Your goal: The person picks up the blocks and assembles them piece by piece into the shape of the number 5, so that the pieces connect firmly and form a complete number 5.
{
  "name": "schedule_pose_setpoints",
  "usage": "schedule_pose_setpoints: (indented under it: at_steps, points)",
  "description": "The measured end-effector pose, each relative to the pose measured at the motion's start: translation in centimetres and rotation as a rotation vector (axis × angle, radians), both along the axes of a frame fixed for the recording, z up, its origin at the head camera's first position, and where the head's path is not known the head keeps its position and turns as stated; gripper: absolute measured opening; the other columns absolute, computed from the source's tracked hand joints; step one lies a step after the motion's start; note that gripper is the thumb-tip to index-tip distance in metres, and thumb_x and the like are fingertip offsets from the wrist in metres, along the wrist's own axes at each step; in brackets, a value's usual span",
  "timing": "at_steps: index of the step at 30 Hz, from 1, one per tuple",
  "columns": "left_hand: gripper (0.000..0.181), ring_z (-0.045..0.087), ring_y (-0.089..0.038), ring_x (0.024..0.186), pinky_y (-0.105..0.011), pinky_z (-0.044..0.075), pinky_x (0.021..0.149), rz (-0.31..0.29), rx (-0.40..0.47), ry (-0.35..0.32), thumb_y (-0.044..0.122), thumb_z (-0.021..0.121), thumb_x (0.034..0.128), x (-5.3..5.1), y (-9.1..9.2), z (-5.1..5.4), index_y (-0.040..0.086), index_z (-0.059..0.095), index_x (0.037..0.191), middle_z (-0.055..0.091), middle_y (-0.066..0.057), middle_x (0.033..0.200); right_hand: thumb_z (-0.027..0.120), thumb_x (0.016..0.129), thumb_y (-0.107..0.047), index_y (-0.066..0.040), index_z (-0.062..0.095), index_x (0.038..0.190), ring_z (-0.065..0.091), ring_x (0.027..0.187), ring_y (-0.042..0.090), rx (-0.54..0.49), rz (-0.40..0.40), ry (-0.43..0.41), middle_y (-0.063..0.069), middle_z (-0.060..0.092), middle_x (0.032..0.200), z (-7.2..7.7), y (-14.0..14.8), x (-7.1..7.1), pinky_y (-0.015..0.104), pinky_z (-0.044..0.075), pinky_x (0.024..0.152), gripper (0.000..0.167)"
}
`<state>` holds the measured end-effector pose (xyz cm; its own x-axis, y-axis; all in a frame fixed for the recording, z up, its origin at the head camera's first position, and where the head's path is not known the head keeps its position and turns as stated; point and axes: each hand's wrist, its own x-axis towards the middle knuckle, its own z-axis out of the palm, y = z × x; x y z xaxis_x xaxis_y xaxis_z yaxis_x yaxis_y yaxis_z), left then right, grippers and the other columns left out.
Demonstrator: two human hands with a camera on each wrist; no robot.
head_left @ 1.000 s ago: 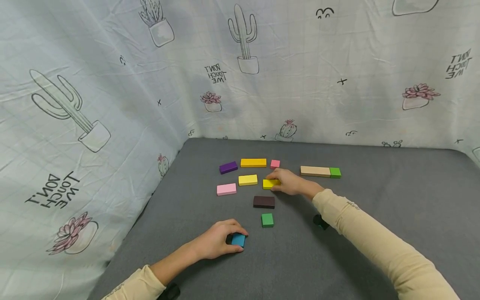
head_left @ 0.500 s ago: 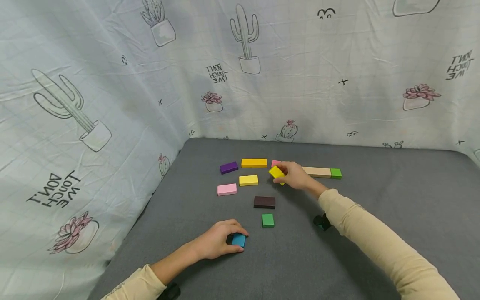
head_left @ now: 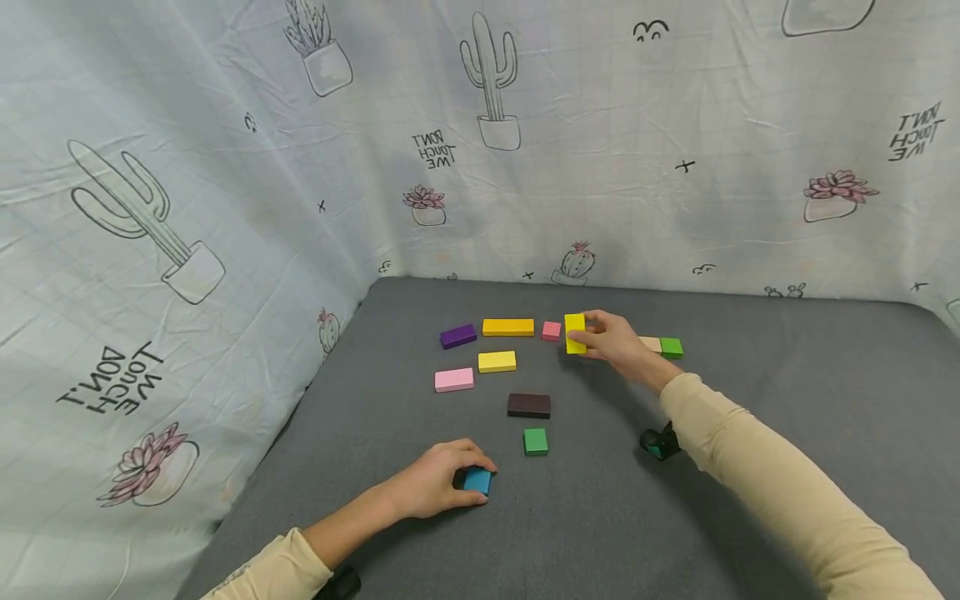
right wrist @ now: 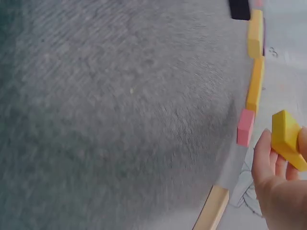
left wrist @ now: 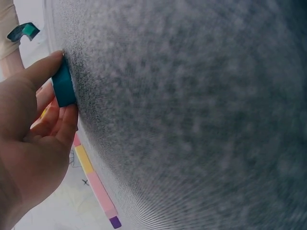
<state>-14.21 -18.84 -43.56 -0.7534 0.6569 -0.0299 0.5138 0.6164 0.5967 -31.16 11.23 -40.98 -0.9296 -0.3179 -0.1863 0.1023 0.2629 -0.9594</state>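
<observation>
Screened-off tabletop nook: cactus-print cloth (left and back), grey tabletop.

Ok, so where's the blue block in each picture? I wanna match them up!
Head view: the blue block is low down, near the middle from side to side.
Left wrist view: it is toward the upper left.
Right wrist view: not in it.
Landmark: the left grip, holding it in the head and left wrist views.
</observation>
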Motion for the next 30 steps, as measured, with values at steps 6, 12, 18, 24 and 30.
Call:
schedule_pose_setpoints:
  at_steps: [6,12,18,24,30]
  points:
    - [0.032,0.053,-0.008,0.097,-0.025,0.046,0.081,0.002,0.002,0.003,0.022,0.073,0.0866,0.0,0.0,0.0,0.012,0.067,0.116,0.058,0.003,0.109,0.055,0.097,-0.004,0.007,0.02,0.147,0.043,0.121,0.037,-0.106,-0.033,-0.115,0.029,0.034,0.137,0.5,1.2,0.4,0.04,0.041,0.097,0.062]
    - [0.032,0.052,-0.007,0.096,-0.024,0.046,0.08,-0.004,0.002,0.004,0.023,0.072,0.0871,0.0,0.0,0.0,0.012,0.066,0.116,0.058,0.004,0.109,0.055,0.096,-0.004,0.006,0.017,0.148,0.043,0.123,0.033,-0.098,-0.067,-0.142,0.029,0.032,0.141,0.8,2.6,1.1,0.038,0.038,0.099,0.065]
    - [0.031,0.053,-0.007,0.095,-0.022,0.046,0.078,-0.007,0.01,0.015,0.023,0.073,0.0868,0.0,0.1,-0.1,0.012,0.067,0.115,0.058,0.003,0.108,0.055,0.097,-0.005,0.005,0.018,0.149,0.045,0.121,0.032,-0.052,-0.07,-0.144,0.027,0.033,0.141,1.1,4.2,2.0,0.037,0.039,0.098,0.065]
    - [0.031,0.052,-0.007,0.095,-0.022,0.046,0.078,-0.001,0.007,0.007,0.023,0.073,0.0867,0.1,0.1,-0.2,0.012,0.067,0.115,0.058,0.003,0.108,0.061,0.094,-0.008,0.011,0.028,0.143,0.06,0.097,0.018,0.036,-0.078,-0.158,0.025,0.044,0.129,0.4,5.1,3.4,0.032,0.048,0.088,0.062]
    - [0.031,0.053,-0.008,0.095,-0.023,0.046,0.078,0.004,-0.002,0.02,0.022,0.073,0.0862,0.1,0.2,-0.1,0.011,0.067,0.115,0.058,0.002,0.108,0.065,0.091,-0.008,0.013,0.035,0.137,0.059,0.081,0.011,0.086,-0.135,-0.218,0.015,0.05,0.113,0.1,4.9,4.0,0.029,0.052,0.078,0.058]
